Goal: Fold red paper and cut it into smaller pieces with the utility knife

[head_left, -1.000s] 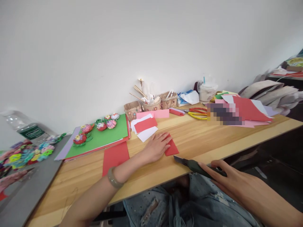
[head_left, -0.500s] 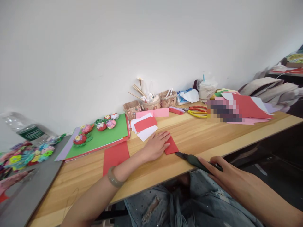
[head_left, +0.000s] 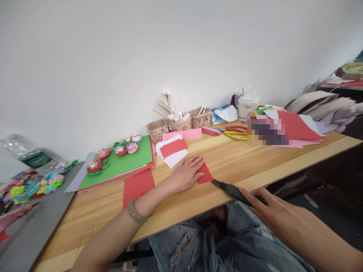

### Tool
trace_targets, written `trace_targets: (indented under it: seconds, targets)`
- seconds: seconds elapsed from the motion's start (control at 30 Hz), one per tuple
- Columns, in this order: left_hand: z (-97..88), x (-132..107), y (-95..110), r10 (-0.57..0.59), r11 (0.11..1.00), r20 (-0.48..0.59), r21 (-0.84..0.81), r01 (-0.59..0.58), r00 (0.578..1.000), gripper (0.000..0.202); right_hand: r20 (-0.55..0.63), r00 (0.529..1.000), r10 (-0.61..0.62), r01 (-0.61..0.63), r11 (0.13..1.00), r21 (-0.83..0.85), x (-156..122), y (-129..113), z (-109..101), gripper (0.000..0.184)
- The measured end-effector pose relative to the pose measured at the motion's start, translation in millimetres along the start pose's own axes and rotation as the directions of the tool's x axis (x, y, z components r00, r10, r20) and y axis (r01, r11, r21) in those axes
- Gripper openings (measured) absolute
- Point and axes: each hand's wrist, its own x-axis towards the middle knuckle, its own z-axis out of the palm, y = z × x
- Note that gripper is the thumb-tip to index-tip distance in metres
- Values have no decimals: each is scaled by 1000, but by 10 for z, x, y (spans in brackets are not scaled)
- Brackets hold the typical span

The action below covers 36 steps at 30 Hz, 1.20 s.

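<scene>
My left hand point(head_left: 185, 174) lies flat with fingers stretched out, pressing a folded-looking red paper piece point(head_left: 206, 173) onto the wooden table. Part of that paper is hidden under the fingers. In my right hand point(head_left: 265, 204) is a pair of scissors point(head_left: 234, 191) with dark blades and dark green handles. Their tip is at the paper's lower right corner; whether the blades are apart is hard to see. A larger red sheet point(head_left: 138, 187) rests beside my left forearm. Beyond my left hand are white slips with a red strip point(head_left: 173, 148) on top.
Paper flowers point(head_left: 95, 166) sit on a green sheet point(head_left: 124, 170) at left. Along the wall stand woven baskets point(head_left: 159, 130), a tissue pack point(head_left: 219, 116) and a lidded cup point(head_left: 247, 107). Red-and-yellow-handled pliers point(head_left: 236, 134) and stacked coloured paper point(head_left: 300, 126) lie right. A bottle point(head_left: 35, 156) is far left.
The view has shifted very slightly. Both hands, the red paper and the scissors keep nearly the same positions, with the scissors' tip still at the paper's corner.
</scene>
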Motion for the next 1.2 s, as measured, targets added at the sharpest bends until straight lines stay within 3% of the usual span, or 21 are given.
trace_targets:
  seconds: [0.1, 0.4, 0.63, 0.73, 0.87, 1.07, 1.2]
  targets:
    - [4, -2, 1, -5, 1000, 3, 3, 5, 1000, 52, 71, 994, -81, 82, 996, -21, 48, 15, -9, 64]
    - [37, 5, -10, -12, 1000, 7, 12, 12, 1000, 54, 66, 997, -30, 40, 987, -157, 307, 77, 156, 45]
    - [82, 13, -30, -12, 1000, -4, -1, 12, 1000, 58, 249, 965, 79, -50, 991, -124, 708, 88, 95, 39]
    - [82, 9, -28, -13, 1000, -12, -14, 13, 1000, 58, 267, 960, 84, -54, 991, -120, 886, 117, 114, 39]
    - [43, 1, -21, 0, 999, -27, -48, -2, 1000, 56, 235, 962, 139, -107, 984, -145, 1099, 241, 221, 39]
    - [-38, 70, -52, -64, 991, -103, -128, 51, 993, 39, 64, 969, 238, -221, 953, -205, 1291, 493, 422, 44]
    - [-112, 195, -124, -174, 971, -119, -185, 150, 978, 57, -34, 975, 218, -220, 958, -186, 1286, 546, 511, 43]
